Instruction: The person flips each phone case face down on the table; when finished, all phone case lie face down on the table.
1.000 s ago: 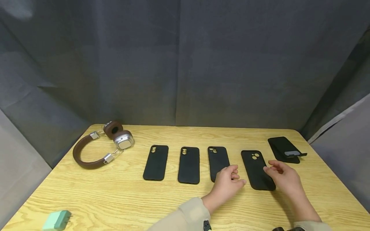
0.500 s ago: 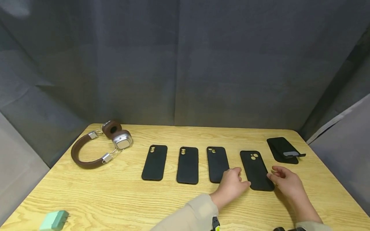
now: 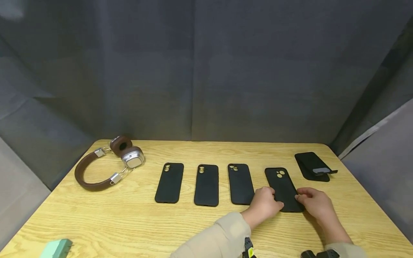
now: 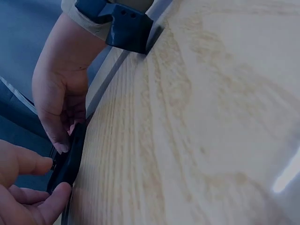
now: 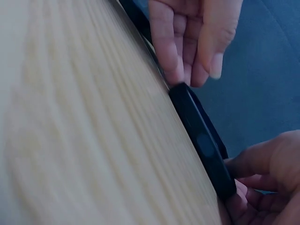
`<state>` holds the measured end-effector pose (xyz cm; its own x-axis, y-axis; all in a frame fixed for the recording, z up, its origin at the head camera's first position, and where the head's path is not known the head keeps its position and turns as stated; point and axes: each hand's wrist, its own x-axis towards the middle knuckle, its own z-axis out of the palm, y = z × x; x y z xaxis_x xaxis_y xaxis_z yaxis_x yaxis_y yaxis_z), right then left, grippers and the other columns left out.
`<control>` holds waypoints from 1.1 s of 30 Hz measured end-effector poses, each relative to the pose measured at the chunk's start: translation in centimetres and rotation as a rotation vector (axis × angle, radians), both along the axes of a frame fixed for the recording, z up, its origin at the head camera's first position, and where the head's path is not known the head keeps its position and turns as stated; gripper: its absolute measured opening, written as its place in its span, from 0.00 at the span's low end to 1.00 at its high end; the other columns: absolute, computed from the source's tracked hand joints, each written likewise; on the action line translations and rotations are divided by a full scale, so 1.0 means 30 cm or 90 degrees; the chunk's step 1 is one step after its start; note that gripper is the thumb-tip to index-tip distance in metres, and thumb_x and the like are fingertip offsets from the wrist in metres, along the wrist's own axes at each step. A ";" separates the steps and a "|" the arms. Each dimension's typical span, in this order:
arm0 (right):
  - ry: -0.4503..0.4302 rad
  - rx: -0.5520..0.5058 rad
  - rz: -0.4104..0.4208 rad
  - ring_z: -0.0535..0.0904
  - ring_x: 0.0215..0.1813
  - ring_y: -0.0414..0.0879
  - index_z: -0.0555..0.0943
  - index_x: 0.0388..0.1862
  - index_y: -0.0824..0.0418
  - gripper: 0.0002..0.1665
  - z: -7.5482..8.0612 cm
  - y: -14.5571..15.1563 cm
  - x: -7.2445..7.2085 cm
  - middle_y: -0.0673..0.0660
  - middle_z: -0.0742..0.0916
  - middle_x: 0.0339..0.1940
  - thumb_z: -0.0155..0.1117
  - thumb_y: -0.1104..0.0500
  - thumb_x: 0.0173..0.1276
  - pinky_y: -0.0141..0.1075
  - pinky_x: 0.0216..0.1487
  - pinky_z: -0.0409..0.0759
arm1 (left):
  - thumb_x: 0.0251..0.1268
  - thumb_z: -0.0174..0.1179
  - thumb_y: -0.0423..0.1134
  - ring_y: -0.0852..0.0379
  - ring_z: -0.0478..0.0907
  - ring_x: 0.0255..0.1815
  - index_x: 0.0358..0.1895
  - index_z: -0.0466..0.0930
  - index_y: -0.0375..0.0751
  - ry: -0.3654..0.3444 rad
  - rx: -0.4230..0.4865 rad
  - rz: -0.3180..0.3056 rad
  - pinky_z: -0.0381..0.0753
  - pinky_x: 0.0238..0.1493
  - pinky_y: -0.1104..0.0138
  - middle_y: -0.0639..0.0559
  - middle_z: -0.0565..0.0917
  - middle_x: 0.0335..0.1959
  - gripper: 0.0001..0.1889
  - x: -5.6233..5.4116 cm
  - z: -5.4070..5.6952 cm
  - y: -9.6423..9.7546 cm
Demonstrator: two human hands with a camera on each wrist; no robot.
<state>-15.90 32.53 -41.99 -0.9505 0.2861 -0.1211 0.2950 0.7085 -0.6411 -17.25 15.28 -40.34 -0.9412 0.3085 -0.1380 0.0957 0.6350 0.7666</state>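
Note:
A black phone case (image 3: 284,188) lies rightmost in a row of cases, its camera cutout at the upper right. My left hand (image 3: 265,203) is at its left edge; in the right wrist view the left hand's fingers (image 5: 165,44) reach down to the case's end and the thumb stands off it. At the opposite edge my right hand (image 3: 314,203) pinches the case, thumb above and fingertips below in the right wrist view. The case's long side (image 5: 201,140) shows there, low against the wood. Just left of my left hand lies another black phone case (image 3: 240,184).
Two more black phone cases, one in the middle (image 3: 206,185) and one further left (image 3: 169,182), lie flat on the wooden table (image 3: 129,218). Brown headphones (image 3: 93,184) lie back left. A flat black item (image 3: 309,166) with a grey piece lies back right. A green plug adapter (image 3: 56,249) sits front left.
My left hand has moved right, from over the neighbouring case to the rightmost case's left edge. The right hand has come in against that case's right edge. The view has shifted slightly.

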 end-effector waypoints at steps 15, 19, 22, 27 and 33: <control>-0.015 0.022 -0.018 0.69 0.55 0.69 0.74 0.54 0.72 0.22 0.009 -0.018 0.002 0.74 0.76 0.55 0.55 0.60 0.65 0.56 0.49 0.69 | 0.52 0.65 0.36 0.58 0.80 0.41 0.44 0.82 0.36 0.009 0.022 0.048 0.77 0.37 0.71 0.48 0.84 0.42 0.15 -0.009 -0.015 0.012; -0.010 0.013 -0.024 0.69 0.55 0.69 0.75 0.53 0.72 0.21 0.009 -0.021 0.001 0.73 0.76 0.55 0.55 0.61 0.65 0.55 0.49 0.69 | 0.51 0.65 0.34 0.59 0.79 0.37 0.41 0.83 0.36 0.019 0.042 0.057 0.76 0.34 0.73 0.48 0.84 0.38 0.12 -0.008 -0.021 0.016; -0.007 0.006 -0.024 0.69 0.55 0.69 0.75 0.53 0.73 0.21 0.015 -0.023 -0.002 0.73 0.76 0.55 0.55 0.61 0.64 0.55 0.49 0.69 | 0.50 0.65 0.33 0.59 0.79 0.37 0.39 0.83 0.35 0.032 0.055 0.060 0.76 0.34 0.73 0.48 0.84 0.36 0.11 -0.010 -0.027 0.016; -0.008 0.008 -0.020 0.68 0.56 0.69 0.76 0.52 0.73 0.22 0.021 -0.020 0.001 0.74 0.76 0.55 0.57 0.60 0.63 0.56 0.50 0.68 | 0.50 0.63 0.31 0.60 0.79 0.40 0.42 0.82 0.35 0.039 0.092 0.057 0.77 0.37 0.73 0.48 0.84 0.35 0.14 -0.009 -0.043 0.014; -0.014 -0.011 -0.021 0.67 0.57 0.69 0.76 0.52 0.73 0.22 0.022 -0.009 0.009 0.74 0.75 0.56 0.58 0.60 0.63 0.56 0.51 0.68 | 0.50 0.63 0.30 0.63 0.77 0.37 0.49 0.80 0.34 -0.005 0.189 0.069 0.75 0.35 0.74 0.53 0.81 0.32 0.18 -0.001 -0.056 0.011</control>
<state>-15.63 32.26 -41.33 -0.9375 0.3156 -0.1468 0.3324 0.6867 -0.6465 -17.27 15.61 -42.04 -0.9701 0.2340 -0.0645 0.0329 0.3901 0.9202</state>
